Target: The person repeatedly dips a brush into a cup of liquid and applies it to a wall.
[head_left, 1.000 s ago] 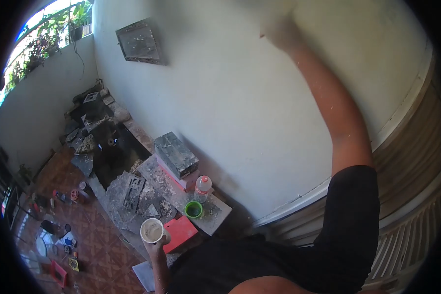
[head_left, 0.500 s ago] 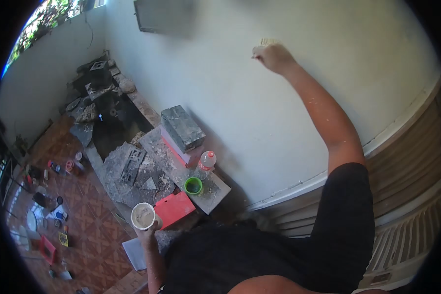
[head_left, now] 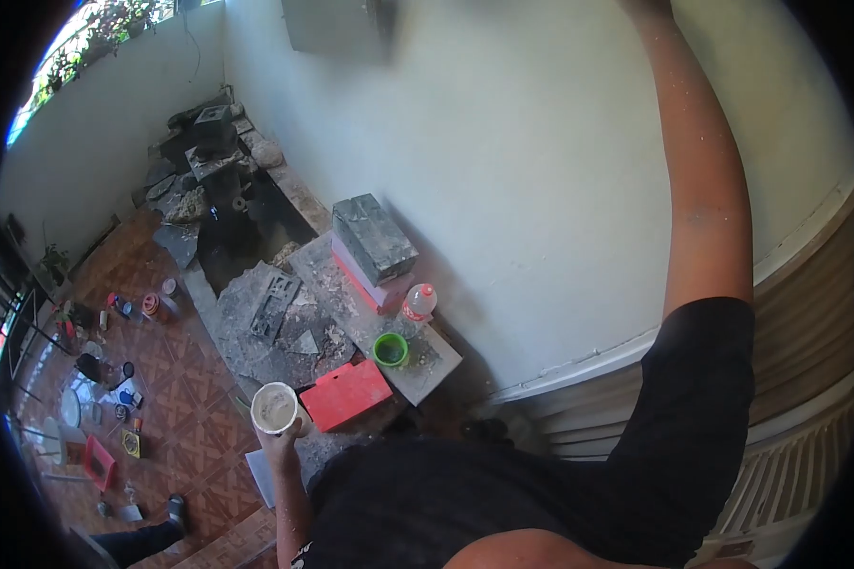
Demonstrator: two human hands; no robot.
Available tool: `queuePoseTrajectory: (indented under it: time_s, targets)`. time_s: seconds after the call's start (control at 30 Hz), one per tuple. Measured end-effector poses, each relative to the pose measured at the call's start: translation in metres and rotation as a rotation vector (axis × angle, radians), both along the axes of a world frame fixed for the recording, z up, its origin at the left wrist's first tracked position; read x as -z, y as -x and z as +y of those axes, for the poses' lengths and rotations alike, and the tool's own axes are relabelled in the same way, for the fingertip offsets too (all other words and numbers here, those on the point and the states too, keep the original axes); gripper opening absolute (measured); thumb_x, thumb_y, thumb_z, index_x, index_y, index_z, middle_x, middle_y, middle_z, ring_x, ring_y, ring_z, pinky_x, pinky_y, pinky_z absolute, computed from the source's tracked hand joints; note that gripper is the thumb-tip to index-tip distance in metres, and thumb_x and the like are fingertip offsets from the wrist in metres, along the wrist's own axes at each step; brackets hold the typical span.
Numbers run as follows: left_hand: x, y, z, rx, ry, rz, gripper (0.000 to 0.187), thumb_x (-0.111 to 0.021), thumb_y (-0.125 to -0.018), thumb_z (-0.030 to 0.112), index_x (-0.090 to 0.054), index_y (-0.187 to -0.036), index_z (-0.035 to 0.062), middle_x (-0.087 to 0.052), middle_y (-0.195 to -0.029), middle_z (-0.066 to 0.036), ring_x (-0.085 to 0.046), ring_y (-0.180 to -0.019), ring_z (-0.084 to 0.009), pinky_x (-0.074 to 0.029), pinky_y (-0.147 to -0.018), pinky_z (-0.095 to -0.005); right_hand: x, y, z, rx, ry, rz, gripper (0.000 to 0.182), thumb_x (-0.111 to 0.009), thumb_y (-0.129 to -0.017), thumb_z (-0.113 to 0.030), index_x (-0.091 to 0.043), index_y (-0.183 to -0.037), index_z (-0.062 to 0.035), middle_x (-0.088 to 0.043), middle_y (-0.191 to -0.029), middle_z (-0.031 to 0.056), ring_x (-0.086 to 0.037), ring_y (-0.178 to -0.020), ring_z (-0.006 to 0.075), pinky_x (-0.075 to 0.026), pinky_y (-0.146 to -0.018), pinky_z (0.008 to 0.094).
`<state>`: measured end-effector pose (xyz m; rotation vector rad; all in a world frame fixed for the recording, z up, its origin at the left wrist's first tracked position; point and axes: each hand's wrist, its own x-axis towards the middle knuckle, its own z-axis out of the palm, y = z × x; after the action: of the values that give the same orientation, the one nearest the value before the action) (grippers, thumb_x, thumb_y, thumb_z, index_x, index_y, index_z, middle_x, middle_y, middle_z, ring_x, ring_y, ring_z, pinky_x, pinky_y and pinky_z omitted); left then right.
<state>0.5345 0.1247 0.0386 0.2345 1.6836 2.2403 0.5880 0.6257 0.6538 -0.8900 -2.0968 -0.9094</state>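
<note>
The right hand [head_left: 647, 6] is almost fully cut off by the top edge of the view; only the wrist part shows, so I cannot tell if its fingers are closed or what they hold. The right arm goes up along the white wall [head_left: 541, 190], nearly vertical, close to the wall surface. The person's black shirt [head_left: 541, 493] fills the bottom of the view and hides the body and the ground under it.

The left hand [head_left: 280, 438] is low on the left side, with its fingers wrapped around a white cup [head_left: 275, 408]. The cup stands upright, its mouth opens up toward the camera, and pale grey-beige stuff is inside; what it is I cannot tell. The cup is out over the tiled floor [head_left: 190, 398], just beside a red box [head_left: 346, 394] and near a green cup [head_left: 390, 349] and a plastic bottle [head_left: 417, 303] on a dusty slab [head_left: 417, 365].

Open room is on the left over the floor; on the right, the wall is close.
</note>
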Motion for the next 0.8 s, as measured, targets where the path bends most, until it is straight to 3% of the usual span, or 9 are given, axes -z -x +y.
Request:
queuePoseTrajectory:
  time_s: [0.07,0.13,0.2,0.23,0.37,0.43,0.53,0.73,0.8]
  targets:
    - [-0.001,0.002,0.000,0.040,0.002,0.017,0.074,-0.082,-0.069,0.018,-0.049,-0.133,0.0019,-0.060,-0.122,-0.008,-0.058,-0.115,-0.0222,-0.044,-0.100,-0.0376,0.027,-0.002,0.008,-0.029,0.045,-0.031,0.014,-0.055,-0.098,-0.007,-0.061,-0.087,-0.0009,-0.049,-0.070,0.0046,-0.046,-0.063,0.0168,-0.042,-0.058,0.0334]
    - [0.008,0.005,-0.001,0.091,-0.005,0.026,0.077,-0.080,-0.069,0.017,-0.047,-0.137,0.0021,-0.058,-0.127,-0.009,-0.056,-0.120,-0.0234,-0.040,-0.105,-0.0384,0.077,-0.003,0.001,-0.012,0.586,0.258,0.016,-0.056,-0.098,-0.007,-0.058,-0.083,-0.0015,-0.047,-0.067,0.0036,-0.045,-0.061,0.0144,-0.040,-0.054,0.0319]
    - [0.016,0.005,-0.006,0.106,-0.007,0.008,0.077,-0.079,-0.069,0.014,-0.046,-0.138,0.0021,-0.058,-0.128,-0.010,-0.056,-0.120,-0.0234,-0.041,-0.105,-0.0386,0.130,-0.014,0.073,-0.055,-0.309,-0.403,0.021,-0.066,-0.092,-0.029,-0.070,-0.096,-0.0085,-0.070,-0.084,0.0133,-0.071,-0.082,0.0281,-0.057,-0.070,0.0412]
    - [0.014,0.003,-0.007,0.107,-0.008,-0.015,0.077,-0.079,-0.069,0.013,-0.046,-0.138,0.0022,-0.058,-0.128,-0.010,-0.056,-0.120,-0.0234,-0.041,-0.105,-0.0385,0.143,-0.011,0.068,-0.088,-0.057,-0.419,0.021,-0.064,-0.093,-0.030,-0.068,-0.093,-0.0094,-0.070,-0.096,0.0154,-0.069,-0.084,0.0354,-0.056,-0.073,0.0455]
    - [0.023,0.003,-0.020,0.138,-0.052,-0.040,0.078,-0.082,-0.071,0.015,-0.046,-0.139,0.0017,-0.058,-0.130,-0.010,-0.056,-0.121,-0.0231,-0.041,-0.105,-0.0379,0.223,-0.021,0.052,-0.263,0.006,-0.311,0.019,-0.065,-0.093,-0.033,-0.070,-0.095,-0.0146,-0.071,-0.086,0.0124,-0.070,-0.084,0.0353,-0.056,-0.076,0.0454]
    - [0.033,0.004,-0.028,0.146,-0.049,-0.032,0.080,-0.084,-0.071,0.017,-0.046,-0.139,0.0014,-0.058,-0.130,-0.010,-0.056,-0.121,-0.0222,-0.042,-0.105,-0.0374,0.264,-0.032,0.074,-0.444,0.223,-0.136,0.023,-0.066,-0.092,-0.038,-0.072,-0.098,-0.0158,-0.073,-0.084,0.0123,-0.069,-0.083,0.0369,-0.055,-0.075,0.0410]
    - [0.042,0.007,-0.028,0.166,-0.069,-0.055,0.078,-0.089,-0.068,0.016,-0.050,-0.134,0.0001,-0.065,-0.123,-0.008,-0.063,-0.110,-0.0192,-0.051,-0.095,-0.0355,0.302,-0.055,-0.017,-0.614,0.838,0.278,0.029,-0.071,-0.093,-0.029,-0.071,-0.102,-0.0017,-0.071,-0.083,0.0033,-0.063,-0.077,0.0100,-0.052,-0.073,0.0271]
    - [0.033,0.013,0.021,0.412,0.089,0.181,0.080,-0.090,-0.067,0.013,-0.050,-0.135,0.0015,-0.062,-0.129,-0.010,-0.059,-0.119,-0.0196,-0.045,-0.104,-0.0367,0.511,-0.120,-0.113,-1.097,1.350,1.095,0.016,-0.070,-0.093,-0.014,-0.063,-0.100,-0.0021,-0.063,-0.096,0.0080,-0.064,-0.086,0.0199,-0.060,-0.073,0.0387]
    - [0.022,0.015,0.043,0.485,0.066,0.222,0.084,-0.092,-0.066,0.012,-0.048,-0.136,0.0022,-0.060,-0.132,-0.010,-0.057,-0.122,-0.0200,-0.044,-0.105,-0.0370,0.522,-0.113,-0.173,-1.010,1.590,1.225,0.012,-0.068,-0.094,-0.014,-0.062,-0.097,-0.0035,-0.060,-0.090,0.0055,-0.062,-0.080,0.0185,-0.060,-0.067,0.0382]
